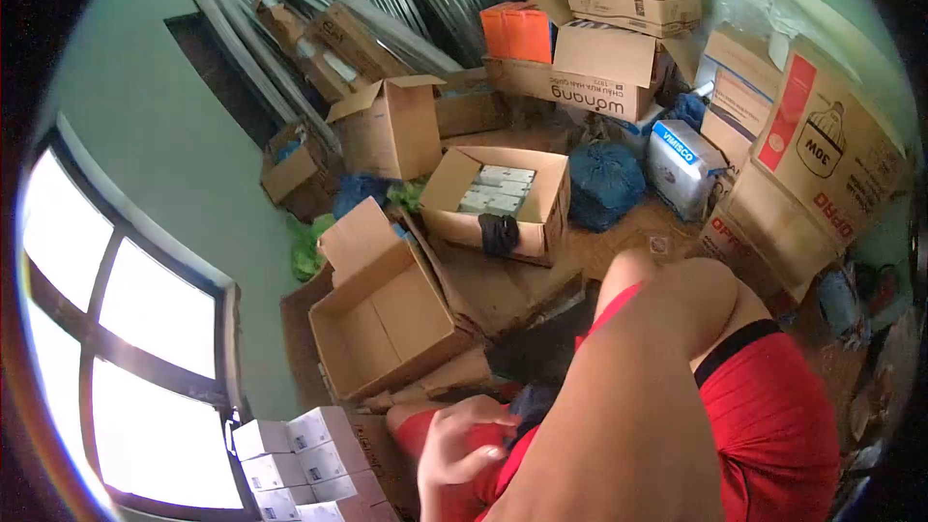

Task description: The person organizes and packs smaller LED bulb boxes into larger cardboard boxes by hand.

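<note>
My left hand is low in the frame, over red clothing. Its fingers are loosely curved, with the thumb apart from them and nothing visible between. A dark item lies just beyond the fingertips; I cannot make out what it is. Left of this hand, small white boxes are stacked in rows. Farther up stands an open, empty cardboard box. Beyond it, another open carton holds several small pale boxes, and a black cloth hangs over its near edge. My right hand does not show.
Bare limbs fill the lower middle. A blue plastic bag and a silver-and-blue package sit behind. Large cartons are stacked at right, others at the back. Windows are at left; long metal profiles lean behind.
</note>
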`<state>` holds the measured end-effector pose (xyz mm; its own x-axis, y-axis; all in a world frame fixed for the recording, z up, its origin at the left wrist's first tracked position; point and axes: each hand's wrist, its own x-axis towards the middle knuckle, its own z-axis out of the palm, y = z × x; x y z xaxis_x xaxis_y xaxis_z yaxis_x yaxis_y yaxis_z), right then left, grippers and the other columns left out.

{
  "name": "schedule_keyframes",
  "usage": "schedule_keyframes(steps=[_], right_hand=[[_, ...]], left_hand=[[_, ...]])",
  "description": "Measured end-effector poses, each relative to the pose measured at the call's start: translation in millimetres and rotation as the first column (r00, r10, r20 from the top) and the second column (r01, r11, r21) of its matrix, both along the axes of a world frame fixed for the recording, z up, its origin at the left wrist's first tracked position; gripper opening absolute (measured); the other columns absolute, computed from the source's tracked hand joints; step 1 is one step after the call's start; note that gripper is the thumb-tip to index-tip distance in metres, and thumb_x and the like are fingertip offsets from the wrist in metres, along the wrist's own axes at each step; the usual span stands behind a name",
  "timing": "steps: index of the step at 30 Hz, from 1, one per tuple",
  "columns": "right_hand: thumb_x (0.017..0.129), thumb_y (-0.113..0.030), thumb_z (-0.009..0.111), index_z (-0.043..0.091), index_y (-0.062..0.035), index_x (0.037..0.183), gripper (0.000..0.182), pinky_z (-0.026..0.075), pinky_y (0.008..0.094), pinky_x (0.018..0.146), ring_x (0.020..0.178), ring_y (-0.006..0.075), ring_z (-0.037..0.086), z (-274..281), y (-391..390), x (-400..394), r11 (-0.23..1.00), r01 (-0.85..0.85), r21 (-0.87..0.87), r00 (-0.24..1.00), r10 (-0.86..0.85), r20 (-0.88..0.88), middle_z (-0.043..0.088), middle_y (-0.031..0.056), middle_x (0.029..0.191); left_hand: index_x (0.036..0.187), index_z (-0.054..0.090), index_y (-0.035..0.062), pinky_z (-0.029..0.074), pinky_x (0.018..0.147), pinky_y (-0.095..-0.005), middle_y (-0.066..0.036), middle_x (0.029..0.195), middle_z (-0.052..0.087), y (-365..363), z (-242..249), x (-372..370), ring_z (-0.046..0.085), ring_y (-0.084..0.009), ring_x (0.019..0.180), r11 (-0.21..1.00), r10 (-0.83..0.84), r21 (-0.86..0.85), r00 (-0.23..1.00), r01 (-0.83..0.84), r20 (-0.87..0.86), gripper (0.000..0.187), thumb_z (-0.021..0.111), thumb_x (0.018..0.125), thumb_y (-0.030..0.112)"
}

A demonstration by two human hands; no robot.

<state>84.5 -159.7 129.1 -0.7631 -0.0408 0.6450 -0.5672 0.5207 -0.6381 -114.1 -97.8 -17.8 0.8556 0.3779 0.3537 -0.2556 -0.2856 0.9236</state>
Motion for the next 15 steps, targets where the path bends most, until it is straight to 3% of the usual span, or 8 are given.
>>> schedule_keyframes(steps=[1,3,4,8,15], right_hand=[[0.076,-0.053,0.085,0.012,0.0141,0.155,0.126,0.041,0.0480,0.108,0.138,0.0416,0.043,-1,0,-7,1.000,-0.007,0.004,1.000,0.007,0.026,0.030,0.0352,0.156],[0.077,-0.052,0.085,0.013,0.0131,0.155,0.125,0.042,0.0477,0.107,0.137,0.0410,0.044,-4,-2,-16,1.000,-0.025,0.012,0.999,0.025,0.046,0.031,0.0345,0.156],[0.077,-0.052,0.084,0.013,0.0126,0.155,0.124,0.042,0.0476,0.107,0.137,0.0407,0.044,-6,-3,-19,0.999,-0.040,0.022,0.998,0.039,0.053,0.031,0.0341,0.156],[0.079,-0.051,0.083,0.015,0.0107,0.155,0.120,0.042,0.0469,0.107,0.136,0.0395,0.045,-10,-4,-29,0.999,-0.016,0.034,0.992,0.012,0.125,0.033,0.0326,0.155],[0.081,-0.050,0.082,0.018,0.0072,0.156,0.113,0.043,0.0458,0.106,0.133,0.0373,0.048,-21,14,-66,0.996,-0.079,-0.042,0.958,0.087,0.274,0.036,0.0300,0.154]], left_hand=[[0.108,0.070,-0.0059,0.053,0.080,-0.0409,-0.018,0.092,0.071,-2,1,-2,0.069,-0.0319,0.086,0.999,-0.038,0.014,0.996,0.040,-0.085,0.043,0.075,0.085,0.029],[0.110,0.069,-0.0055,0.052,0.081,-0.0393,-0.019,0.093,0.071,-8,3,0,0.069,-0.0325,0.087,0.995,-0.041,0.089,0.999,0.043,-0.022,0.044,0.076,0.083,0.028],[0.104,0.067,-0.0039,0.052,0.072,-0.0348,-0.014,0.086,0.070,-10,1,2,0.068,-0.0251,0.078,0.990,-0.066,0.124,0.997,0.061,0.037,0.029,0.072,0.090,0.021],[0.104,0.067,-0.0034,0.052,0.070,-0.0340,-0.013,0.084,0.069,-17,-10,9,0.067,-0.0238,0.076,0.993,-0.016,0.116,1.000,0.014,0.016,0.027,0.071,0.091,0.019],[0.102,0.066,-0.0027,0.051,0.069,-0.0326,-0.012,0.080,0.067,-47,-68,-5,0.066,-0.0215,0.073,0.935,0.349,-0.003,0.919,-0.355,-0.181,0.022,0.070,0.092,0.017]])
